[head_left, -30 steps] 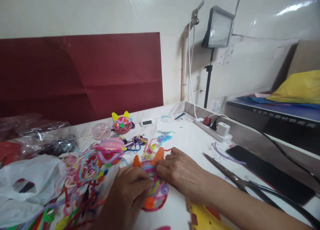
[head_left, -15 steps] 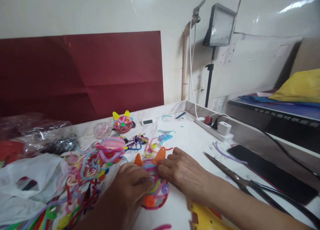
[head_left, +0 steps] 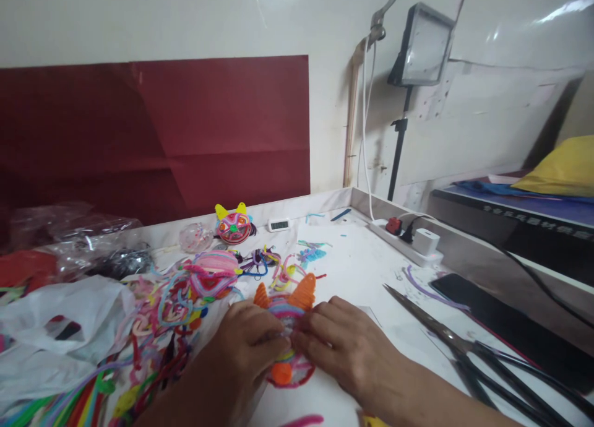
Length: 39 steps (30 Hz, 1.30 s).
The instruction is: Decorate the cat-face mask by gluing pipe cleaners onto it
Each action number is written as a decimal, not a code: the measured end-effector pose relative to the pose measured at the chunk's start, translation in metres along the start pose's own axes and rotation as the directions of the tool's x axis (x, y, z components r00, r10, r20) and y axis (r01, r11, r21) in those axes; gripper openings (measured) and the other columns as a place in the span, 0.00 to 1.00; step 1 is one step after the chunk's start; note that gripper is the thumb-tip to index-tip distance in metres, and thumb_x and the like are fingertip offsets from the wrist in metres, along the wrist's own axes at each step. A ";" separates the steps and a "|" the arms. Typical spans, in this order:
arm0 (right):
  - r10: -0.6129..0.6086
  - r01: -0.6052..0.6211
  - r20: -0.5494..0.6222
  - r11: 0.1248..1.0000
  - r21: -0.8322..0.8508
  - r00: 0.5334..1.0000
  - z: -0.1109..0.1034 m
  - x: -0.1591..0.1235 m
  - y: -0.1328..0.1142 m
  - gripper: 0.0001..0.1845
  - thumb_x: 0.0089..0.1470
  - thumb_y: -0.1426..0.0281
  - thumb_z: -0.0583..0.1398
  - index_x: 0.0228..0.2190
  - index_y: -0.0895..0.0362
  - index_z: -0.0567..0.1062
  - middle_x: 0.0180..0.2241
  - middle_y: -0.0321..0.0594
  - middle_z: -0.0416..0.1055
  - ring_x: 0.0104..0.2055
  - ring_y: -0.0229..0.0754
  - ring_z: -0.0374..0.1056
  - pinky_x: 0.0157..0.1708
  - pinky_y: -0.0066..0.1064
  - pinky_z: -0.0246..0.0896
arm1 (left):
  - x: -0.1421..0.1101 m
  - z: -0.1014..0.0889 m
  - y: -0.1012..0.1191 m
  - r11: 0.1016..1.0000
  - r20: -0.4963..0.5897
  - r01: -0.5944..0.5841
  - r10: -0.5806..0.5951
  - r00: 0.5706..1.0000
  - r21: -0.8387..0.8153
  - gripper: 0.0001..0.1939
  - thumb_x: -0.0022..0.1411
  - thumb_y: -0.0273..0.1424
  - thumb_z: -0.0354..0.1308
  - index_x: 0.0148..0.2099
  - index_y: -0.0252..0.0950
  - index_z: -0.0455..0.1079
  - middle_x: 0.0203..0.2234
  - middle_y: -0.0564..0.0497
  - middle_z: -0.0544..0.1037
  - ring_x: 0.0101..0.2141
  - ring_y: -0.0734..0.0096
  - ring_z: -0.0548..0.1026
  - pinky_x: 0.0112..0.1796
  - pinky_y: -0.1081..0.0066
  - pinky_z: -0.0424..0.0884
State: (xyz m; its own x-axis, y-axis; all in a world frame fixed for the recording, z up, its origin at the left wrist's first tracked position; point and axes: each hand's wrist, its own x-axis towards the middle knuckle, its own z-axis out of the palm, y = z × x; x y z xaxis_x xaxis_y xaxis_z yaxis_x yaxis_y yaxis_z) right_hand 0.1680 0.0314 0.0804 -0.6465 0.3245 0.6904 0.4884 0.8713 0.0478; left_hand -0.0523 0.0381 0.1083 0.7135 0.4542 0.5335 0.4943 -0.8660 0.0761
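Note:
Between my hands is a round animal face of coloured pipe cleaners, with two orange ears at its top and an orange ball low on its front. My left hand is closed on its left side, thumb across the front. From the right, my right hand presses bent fingers against the middle of the face, covering much of it. Whether those fingers pinch a small piece is hidden. A finished-looking face with yellow ears stands farther back, and a pink striped one lies left of my hands.
Loose pipe cleaners and a white plastic bag crowd the left. Large scissors, a black phone and a power strip lie on the right. A small digital clock stands at the back.
My right hand has moved from the face's right edge inward and down over its middle, covering the purple bead. The view has shifted slightly; the yellow piece below my right arm now barely shows.

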 end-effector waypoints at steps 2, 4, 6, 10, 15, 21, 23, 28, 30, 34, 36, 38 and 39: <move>-0.007 0.007 0.007 1.000 0.003 1.000 -0.002 0.002 0.000 0.21 0.71 0.72 0.44 0.40 0.61 0.76 0.30 0.42 0.73 0.33 0.42 0.65 0.32 0.35 0.54 | 0.000 0.000 0.000 1.000 0.009 -0.006 0.006 1.000 -0.006 0.12 0.67 0.25 0.52 0.36 0.42 0.75 0.29 0.52 0.79 0.30 0.69 0.74 0.34 0.69 0.72; -0.019 0.019 0.010 1.000 -0.003 1.000 -0.003 0.003 0.001 0.21 0.71 0.72 0.44 0.39 0.62 0.76 0.30 0.43 0.73 0.33 0.42 0.64 0.31 0.36 0.53 | 0.000 -0.001 0.000 1.000 0.014 -0.021 0.021 1.000 -0.009 0.11 0.66 0.25 0.52 0.38 0.41 0.75 0.30 0.51 0.79 0.30 0.68 0.75 0.35 0.69 0.72; -0.031 0.031 0.015 1.000 -0.004 0.999 -0.004 0.004 0.002 0.21 0.71 0.72 0.44 0.39 0.62 0.76 0.30 0.42 0.73 0.32 0.42 0.64 0.31 0.36 0.53 | -0.001 -0.003 -0.001 0.999 0.022 -0.039 0.039 0.999 -0.012 0.10 0.66 0.25 0.53 0.40 0.41 0.75 0.32 0.50 0.80 0.32 0.67 0.75 0.36 0.68 0.71; -0.031 0.031 0.014 1.000 -0.005 0.999 -0.003 0.004 0.001 0.22 0.72 0.72 0.43 0.41 0.61 0.76 0.31 0.42 0.74 0.33 0.42 0.65 0.32 0.36 0.53 | 0.000 -0.010 0.001 0.998 0.036 -0.053 0.054 0.998 -0.019 0.11 0.65 0.21 0.53 0.41 0.39 0.75 0.34 0.50 0.81 0.34 0.68 0.77 0.39 0.68 0.71; -0.020 0.020 0.026 1.000 -0.011 0.999 -0.003 0.003 0.001 0.22 0.72 0.71 0.44 0.39 0.60 0.76 0.31 0.42 0.73 0.33 0.42 0.66 0.32 0.36 0.53 | 0.004 -0.016 0.002 0.995 0.043 -0.073 0.075 0.996 -0.062 0.11 0.67 0.21 0.51 0.40 0.37 0.74 0.34 0.50 0.82 0.34 0.69 0.78 0.42 0.67 0.70; -0.032 0.035 0.065 0.999 -0.041 0.997 -0.004 0.004 0.002 0.18 0.71 0.72 0.46 0.40 0.58 0.75 0.32 0.42 0.73 0.33 0.42 0.66 0.33 0.35 0.54 | 0.007 -0.016 -0.002 0.988 0.053 -0.133 0.137 0.989 -0.074 0.15 0.72 0.28 0.47 0.38 0.34 0.74 0.33 0.48 0.82 0.33 0.68 0.77 0.39 0.68 0.71; -0.025 0.026 0.064 0.999 -0.021 0.998 -0.004 0.004 0.003 0.20 0.71 0.72 0.45 0.41 0.58 0.75 0.32 0.42 0.74 0.33 0.42 0.66 0.33 0.35 0.54 | 0.008 -0.014 -0.004 0.986 0.044 -0.144 0.148 0.988 -0.084 0.17 0.73 0.30 0.45 0.37 0.34 0.74 0.33 0.47 0.82 0.32 0.68 0.77 0.39 0.68 0.72; -0.007 0.005 0.048 0.999 0.036 0.999 -0.006 0.004 0.002 0.22 0.71 0.72 0.43 0.40 0.61 0.76 0.31 0.43 0.74 0.33 0.43 0.65 0.32 0.36 0.52 | 0.008 -0.013 -0.007 0.985 0.052 -0.132 0.139 0.989 -0.111 0.18 0.73 0.31 0.45 0.37 0.34 0.75 0.33 0.46 0.82 0.33 0.68 0.77 0.39 0.69 0.72; -0.006 0.005 0.044 0.999 0.038 0.999 -0.006 0.004 0.001 0.23 0.72 0.71 0.42 0.38 0.61 0.76 0.30 0.42 0.73 0.32 0.42 0.65 0.32 0.37 0.52 | 0.008 -0.016 -0.007 0.987 0.102 -0.104 0.117 0.988 -0.119 0.16 0.73 0.29 0.46 0.39 0.35 0.76 0.35 0.46 0.82 0.35 0.68 0.77 0.41 0.69 0.72; -0.003 0.001 0.049 1.000 0.027 0.999 -0.007 0.004 0.001 0.24 0.72 0.71 0.42 0.36 0.60 0.76 0.28 0.41 0.71 0.30 0.42 0.63 0.31 0.36 0.50 | 0.008 -0.020 -0.007 0.988 0.143 -0.097 0.114 0.983 -0.123 0.16 0.72 0.27 0.47 0.40 0.35 0.76 0.37 0.46 0.82 0.36 0.68 0.78 0.42 0.69 0.73; 0.002 -0.003 0.047 1.000 0.027 0.999 -0.006 0.004 0.001 0.24 0.72 0.71 0.43 0.36 0.60 0.76 0.28 0.41 0.71 0.30 0.42 0.63 0.31 0.37 0.50 | 0.008 -0.019 -0.008 0.988 0.146 -0.098 0.116 0.982 -0.122 0.14 0.71 0.26 0.48 0.40 0.36 0.76 0.38 0.46 0.82 0.38 0.67 0.78 0.43 0.69 0.72; 0.007 -0.008 0.046 0.999 0.031 0.999 -0.006 0.004 0.002 0.24 0.72 0.71 0.43 0.35 0.60 0.76 0.28 0.40 0.71 0.30 0.42 0.63 0.30 0.37 0.49 | 0.007 -0.017 -0.010 0.987 0.133 -0.103 0.119 0.984 -0.122 0.13 0.70 0.25 0.49 0.40 0.37 0.75 0.39 0.46 0.82 0.41 0.67 0.78 0.45 0.69 0.71; 0.009 -0.011 0.048 0.999 0.033 0.999 -0.006 0.004 0.002 0.24 0.71 0.71 0.43 0.35 0.60 0.76 0.28 0.40 0.71 0.30 0.42 0.62 0.30 0.37 0.49 | 0.006 -0.016 -0.011 0.987 0.115 -0.108 0.122 0.986 -0.122 0.12 0.70 0.24 0.50 0.40 0.37 0.75 0.38 0.47 0.82 0.41 0.68 0.77 0.46 0.69 0.71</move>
State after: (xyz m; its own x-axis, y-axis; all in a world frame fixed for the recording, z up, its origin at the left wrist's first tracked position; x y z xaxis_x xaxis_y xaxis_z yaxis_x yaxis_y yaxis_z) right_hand 0.1698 0.0319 0.0871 -0.6693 0.3499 0.6555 0.4761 0.8793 0.0167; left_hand -0.0611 0.0472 0.1245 0.8208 0.3661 0.4385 0.3502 -0.9290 0.1201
